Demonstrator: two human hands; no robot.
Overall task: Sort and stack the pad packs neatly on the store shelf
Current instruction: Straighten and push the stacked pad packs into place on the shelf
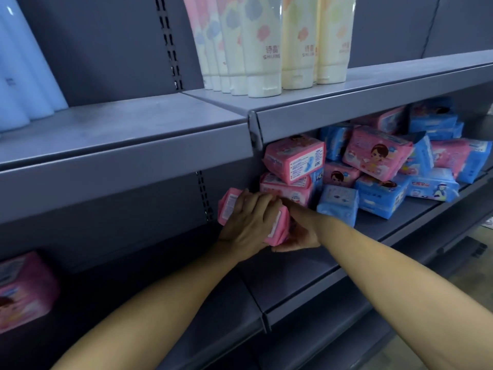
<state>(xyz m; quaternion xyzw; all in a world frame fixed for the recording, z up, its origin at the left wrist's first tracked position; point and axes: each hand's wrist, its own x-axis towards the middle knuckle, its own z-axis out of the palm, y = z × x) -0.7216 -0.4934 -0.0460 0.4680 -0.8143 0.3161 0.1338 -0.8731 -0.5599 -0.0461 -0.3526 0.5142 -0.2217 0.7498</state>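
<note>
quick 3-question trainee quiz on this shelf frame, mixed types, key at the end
1. True or false: both hands hold the same pink pack.
2. What sits directly right of the two stacked pink packs? A) cream tubes B) a jumble of blue and pink packs C) nothing
3. Fill in: the cream tubes stand on the shelf ____ the pad packs.

Key
1. True: the left hand lies over its top, and the right hand grips its right end.
2. B, the mixed pile.
3. above
</note>
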